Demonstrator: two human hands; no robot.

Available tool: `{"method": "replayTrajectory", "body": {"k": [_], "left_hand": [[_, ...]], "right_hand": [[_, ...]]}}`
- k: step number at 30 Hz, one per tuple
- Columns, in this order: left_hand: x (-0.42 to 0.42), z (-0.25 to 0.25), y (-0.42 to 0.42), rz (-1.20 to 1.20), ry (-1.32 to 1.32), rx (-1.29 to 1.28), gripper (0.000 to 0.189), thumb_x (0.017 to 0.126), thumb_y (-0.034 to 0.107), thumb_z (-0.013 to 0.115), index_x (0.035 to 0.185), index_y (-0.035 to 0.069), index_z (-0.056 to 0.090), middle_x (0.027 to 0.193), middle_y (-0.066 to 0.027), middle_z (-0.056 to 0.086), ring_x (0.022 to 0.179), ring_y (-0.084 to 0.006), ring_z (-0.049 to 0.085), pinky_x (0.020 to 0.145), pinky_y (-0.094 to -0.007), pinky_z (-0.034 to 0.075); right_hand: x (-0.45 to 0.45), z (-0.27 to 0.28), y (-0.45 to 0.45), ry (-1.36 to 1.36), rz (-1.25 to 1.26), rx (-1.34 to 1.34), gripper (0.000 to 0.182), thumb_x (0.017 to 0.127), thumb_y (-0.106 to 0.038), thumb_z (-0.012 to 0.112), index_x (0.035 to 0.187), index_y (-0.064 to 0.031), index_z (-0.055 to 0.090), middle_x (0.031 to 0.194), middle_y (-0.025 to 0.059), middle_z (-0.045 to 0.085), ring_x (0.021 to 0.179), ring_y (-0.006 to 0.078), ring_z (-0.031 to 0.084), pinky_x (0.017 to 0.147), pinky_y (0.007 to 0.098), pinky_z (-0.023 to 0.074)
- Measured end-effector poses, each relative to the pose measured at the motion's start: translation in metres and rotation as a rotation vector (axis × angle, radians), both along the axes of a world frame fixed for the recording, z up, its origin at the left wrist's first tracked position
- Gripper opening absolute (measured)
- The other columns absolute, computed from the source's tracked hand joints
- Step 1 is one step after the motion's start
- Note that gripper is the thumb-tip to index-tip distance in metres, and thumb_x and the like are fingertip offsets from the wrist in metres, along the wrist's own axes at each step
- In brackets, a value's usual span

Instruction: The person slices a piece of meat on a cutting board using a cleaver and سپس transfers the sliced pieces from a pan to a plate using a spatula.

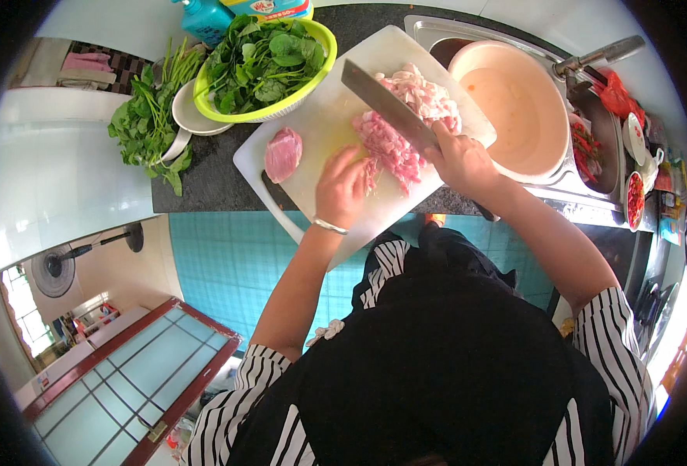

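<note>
My right hand [466, 160] grips a cleaver [387, 105] by its dark handle, whose end sticks out below the palm. The broad blade slants over the white cutting board [320, 116], between a mound of pale sliced meat [416, 90] and a row of pink chopped meat [387, 145]. My left hand [342, 186], with a bangle at the wrist, rests fingers-down at the left end of the chopped row, by small shreds of meat. Whether it pinches any is hidden. A whole pink piece of meat [283, 155] lies on the board farther left.
Leafy greens [268, 64] fill a lime-green basket [330, 49], beside a white bowl [195, 113] and more stalks [151, 110]. Right of the board, a pale basin [509, 116] of cloudy water sits over the sink [437, 29], near a faucet [606, 53]. The board overhangs the counter's front edge [215, 201].
</note>
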State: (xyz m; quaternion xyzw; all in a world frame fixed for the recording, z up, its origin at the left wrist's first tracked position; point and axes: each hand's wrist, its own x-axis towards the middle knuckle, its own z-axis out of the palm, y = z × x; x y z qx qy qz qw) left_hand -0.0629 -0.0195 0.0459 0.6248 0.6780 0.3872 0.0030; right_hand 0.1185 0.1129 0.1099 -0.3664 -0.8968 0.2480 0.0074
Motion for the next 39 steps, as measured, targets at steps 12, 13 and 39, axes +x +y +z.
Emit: {"method": "replayTrajectory", "body": {"k": [12,13,39], "left_hand": [[-0.007,0.058,0.000,0.047,-0.221,0.074,0.013,0.069,-0.011,0.062,0.075,0.000,0.059,0.075,-0.0106,0.060,0.068,-0.0202,0.059,0.060,-0.0268,0.049],[-0.001,0.060,0.005,0.017,-0.221,0.060,0.012,0.069,-0.010,0.062,0.075,0.000,0.059,0.076,-0.0111,0.060,0.068,-0.0203,0.059,0.060,-0.0268,0.049],[0.228,0.018,0.297,0.207,-1.418,-0.331,0.018,0.079,-0.004,0.061,0.097,-0.003,0.056,0.093,-0.0104,0.059,0.086,-0.0174,0.058,0.079,-0.0268,0.050]], "right_hand": [[0.008,-0.054,0.000,0.190,0.110,0.389,0.028,0.072,-0.018,0.059,0.095,-0.0060,0.048,0.092,0.0120,0.048,0.094,0.0281,0.049,0.080,0.0367,0.0444],[0.014,-0.046,0.006,0.246,0.124,0.414,0.026,0.072,-0.017,0.060,0.093,-0.0063,0.049,0.092,0.0118,0.048,0.093,0.0279,0.049,0.079,0.0364,0.0447],[0.261,-0.007,0.262,-0.258,-0.139,0.501,0.025,0.077,-0.016,0.051,0.095,-0.0056,0.065,0.105,0.0118,0.057,0.105,0.0282,0.048,0.090,0.0434,0.0365]]}}
